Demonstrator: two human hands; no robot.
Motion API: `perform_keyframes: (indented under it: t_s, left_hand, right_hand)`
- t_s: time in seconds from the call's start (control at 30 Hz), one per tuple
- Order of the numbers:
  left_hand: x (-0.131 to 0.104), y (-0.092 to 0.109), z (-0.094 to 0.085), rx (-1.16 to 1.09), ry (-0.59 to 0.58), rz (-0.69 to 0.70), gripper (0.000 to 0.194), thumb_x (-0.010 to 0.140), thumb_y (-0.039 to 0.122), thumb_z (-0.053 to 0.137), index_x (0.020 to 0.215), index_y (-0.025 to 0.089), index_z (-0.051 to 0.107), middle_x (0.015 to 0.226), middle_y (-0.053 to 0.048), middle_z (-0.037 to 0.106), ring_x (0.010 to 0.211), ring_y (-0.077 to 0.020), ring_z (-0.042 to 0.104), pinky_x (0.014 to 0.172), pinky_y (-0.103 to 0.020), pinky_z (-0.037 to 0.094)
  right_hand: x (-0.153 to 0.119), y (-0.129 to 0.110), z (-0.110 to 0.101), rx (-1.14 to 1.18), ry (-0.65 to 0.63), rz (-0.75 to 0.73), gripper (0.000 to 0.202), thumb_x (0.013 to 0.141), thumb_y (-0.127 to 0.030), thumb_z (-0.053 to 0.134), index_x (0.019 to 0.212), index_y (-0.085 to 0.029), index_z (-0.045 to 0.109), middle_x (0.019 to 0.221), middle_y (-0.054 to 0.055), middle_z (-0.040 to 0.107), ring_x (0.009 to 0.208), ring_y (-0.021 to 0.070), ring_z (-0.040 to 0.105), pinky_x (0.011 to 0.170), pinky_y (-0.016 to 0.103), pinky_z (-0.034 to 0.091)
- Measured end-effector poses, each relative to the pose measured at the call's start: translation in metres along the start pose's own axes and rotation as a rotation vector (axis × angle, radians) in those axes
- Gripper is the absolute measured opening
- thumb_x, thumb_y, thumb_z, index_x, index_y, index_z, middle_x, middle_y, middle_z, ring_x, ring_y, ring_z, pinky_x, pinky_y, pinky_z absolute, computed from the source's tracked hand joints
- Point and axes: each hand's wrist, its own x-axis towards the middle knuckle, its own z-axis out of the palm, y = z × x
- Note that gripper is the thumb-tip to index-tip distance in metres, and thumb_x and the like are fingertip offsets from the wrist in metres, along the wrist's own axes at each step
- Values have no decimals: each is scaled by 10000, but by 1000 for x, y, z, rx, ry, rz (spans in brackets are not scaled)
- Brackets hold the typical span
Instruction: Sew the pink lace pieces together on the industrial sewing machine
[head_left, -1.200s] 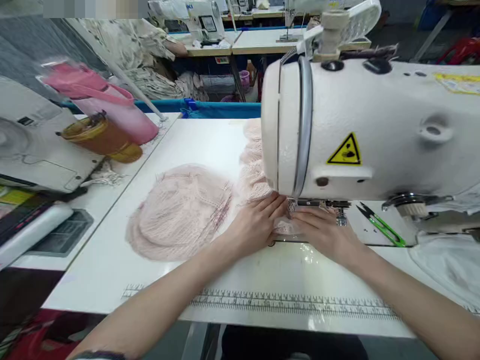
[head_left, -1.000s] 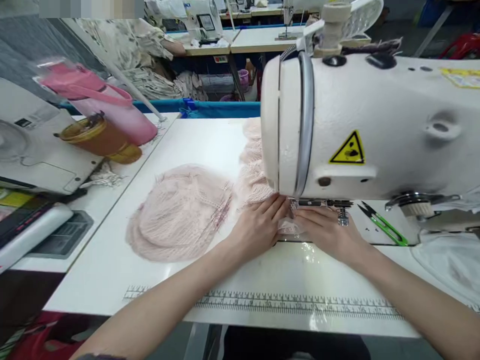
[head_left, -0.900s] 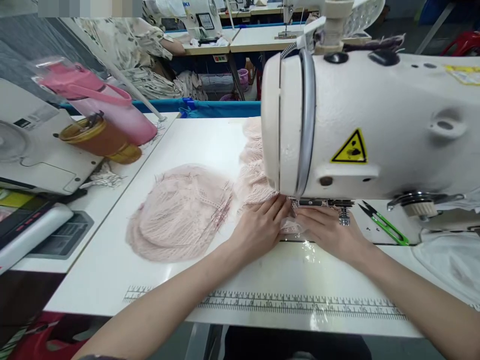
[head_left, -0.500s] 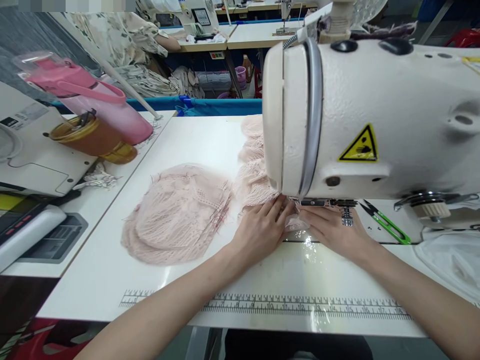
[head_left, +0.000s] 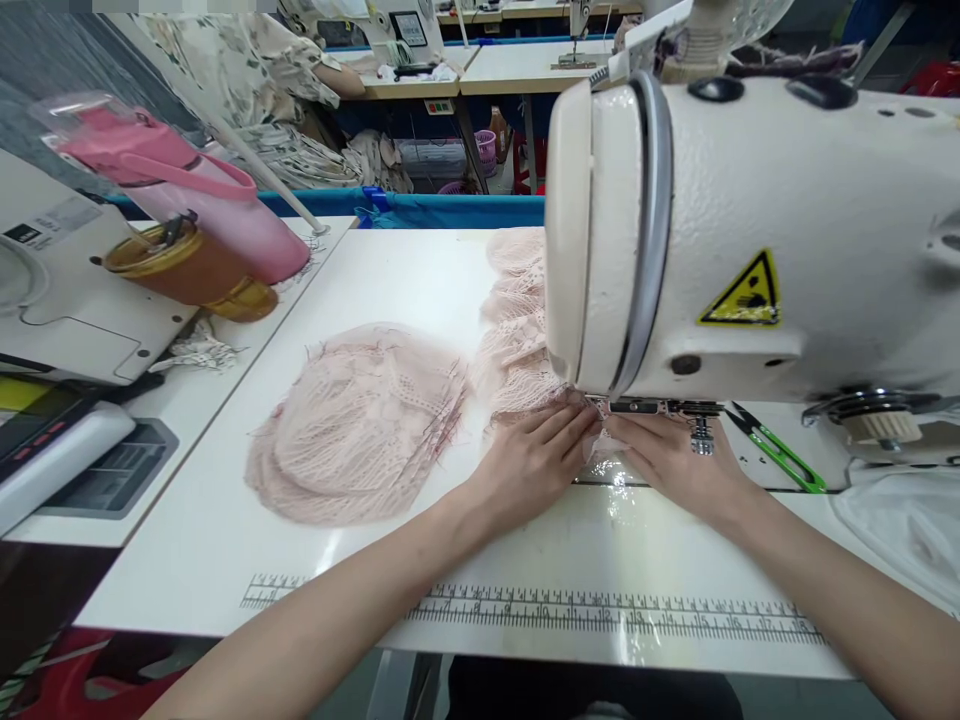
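Flat and slightly spread, the left hand (head_left: 529, 465) and right hand (head_left: 679, 460) press pink lace (head_left: 517, 345) beneath the machine head (head_left: 720, 230).

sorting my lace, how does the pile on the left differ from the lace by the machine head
The lace pile lies in a rounded, fairly flat stack; the gathered lace is bunched in ruffles. The lace pile is untouched; the gathered lace has the left hand at its near end and the machine head hiding part of it. Both are pale pink.

Pale pink lace fabric (head_left: 517, 345), bunched, on white table (head_left: 420, 275).
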Motion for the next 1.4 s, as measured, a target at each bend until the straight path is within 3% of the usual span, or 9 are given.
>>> perform_keyframes:
  t_s: [0.23, 0.4, 0.67, 0.73, 0.9, 1.1, 1.27, 1.33, 1.4]
  left_hand:
    - [-8, -13, -3, -59, -55, 31, 280, 980, 144, 461, 1189, 83, 637, 1215, -108, 681, 1105, -212, 670, 965, -373, 567]
    - [-11, -18, -2, -100, -87, 20, 298, 973, 135, 450, 1192, 81, 646, 1229, -121, 672, 1153, -217, 643, 991, -369, 551]
    - [-3, -17, -10, -68, -43, -11, 256, 963, 151, 455, 1094, 94, 667, 1127, -91, 722, 1061, -200, 672, 920, -333, 543]
    - [-2, -14, -13, -109, -51, -48, 206, 935, 190, 492, 1026, 135, 669, 1081, -65, 730, 1008, -199, 670, 884, -345, 520]
    - [-1, -5, -18, -118, -40, -58, 188, 923, 202, 495, 756, 196, 580, 701, 18, 650, 668, -134, 569, 748, -332, 418]
    - [1, -2, -22, -50, 62, 8, 249, 935, 125, 487, 698, 193, 521, 621, 48, 573, 586, -104, 484, 739, -299, 390]
    - [-1, -2, -22, -60, 48, 31, 242, 945, 136, 477, 722, 192, 550, 675, 31, 630, 627, -117, 540, 716, -295, 431]
    - [-2, -2, -20, -110, -11, 19, 184, 953, 174, 467, 835, 179, 607, 855, -19, 706, 795, -153, 627, 789, -314, 481]
    - [-4, -3, -16, -177, -91, -19, 223, 959, 235, 458, 1075, 132, 618, 1155, -98, 688, 1080, -207, 626, 957, -362, 486]
  right_hand:
    - [3, -5, -1, -247, 13, -170, 176, 891, -101, 564, 934, -196, 705, 944, -6, 750, 814, 147, 616, 707, 300, 387]
    - [1, -3, 5, -214, 9, -224, 187, 883, -61, 560, 926, -186, 692, 974, -28, 747, 823, 115, 632, 594, 266, 378]
    - [-2, -7, 11, -33, -24, -197, 175, 888, -59, 552, 927, -185, 667, 929, 4, 735, 948, 138, 641, 817, 281, 448]
    - [-3, -7, 11, 34, -46, -176, 159, 896, -82, 532, 897, -188, 651, 906, 1, 725, 934, 143, 631, 805, 289, 452]
    - [-8, -4, 11, 127, -73, -167, 120, 876, -126, 516, 877, -202, 610, 847, -5, 695, 888, 163, 615, 765, 316, 445]
    - [-5, -10, 4, 113, -1, -287, 52, 886, -247, 611, 901, -201, 631, 853, -2, 696, 892, 168, 633, 905, 393, 479]
    - [-7, -9, -1, 141, 49, -405, 91, 833, -103, 667, 865, -188, 661, 845, -21, 714, 879, 141, 654, 931, 355, 520]
    - [-10, -6, -2, 105, 16, -412, 143, 839, -77, 652, 924, -190, 674, 893, -11, 728, 937, 149, 666, 860, 313, 545]
    - [-13, -4, -2, 68, -27, -399, 173, 860, -64, 616, 951, -197, 680, 910, -1, 734, 959, 155, 675, 794, 279, 554]
